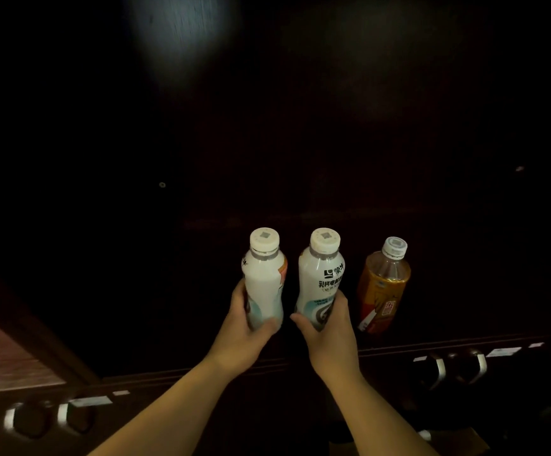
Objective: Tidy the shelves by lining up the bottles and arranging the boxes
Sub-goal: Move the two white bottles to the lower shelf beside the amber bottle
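- The fingers of the left hand wrap the lower body of a white drink bottle, thumb across its near side, gripping it firmly.
- The right hand closes on a second white bottle the same way, thumb on its left side and fingers curled round the right, just below printed black characters on the label.
- Both white bottles stand upright with white caps, side by side and close together but not touching, inside a dark wooden cabinet shelf; whether their bases rest on the shelf cannot be told, as the hands hide them.
- An amber tea bottle with a clear cap and an orange-and-red label stands just to the right of the pair, free of either hand, roughly in line with them.
- Two bare forearms reach up from the bottom edge of the frame toward the shelf.
- Below the shelf's front edge, pairs of silver door handles catch the light at the lower left and lower right, with small pale labels beside them.
- The cabinet's back is almost black, with a pale patch of reflected light at the top.
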